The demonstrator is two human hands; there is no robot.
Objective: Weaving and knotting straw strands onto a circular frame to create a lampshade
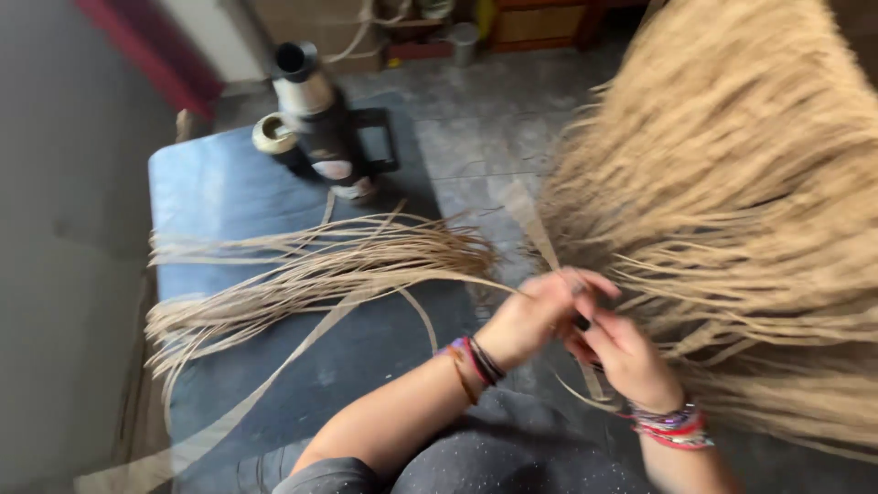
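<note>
While both hands meet, left hand (530,316) and right hand (626,357) each grip pinched on one pale straw strip (476,279), big straw bundle (732,210) just beyond.

Both hands meet at centre: left hand (526,320) and right hand (626,357) pinch one pale strip (540,242) between fingertips. Big fibre bundle (732,183) hangs right; loose strips (311,265) lie on the blue mat (219,192), dark flask (315,114) behind.

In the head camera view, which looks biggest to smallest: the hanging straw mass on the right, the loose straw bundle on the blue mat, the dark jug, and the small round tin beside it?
1. Hanging straw mass, though nearness to the camera inflates it.
2. Loose straw bundle.
3. Dark jug.
4. Small round tin.
</note>
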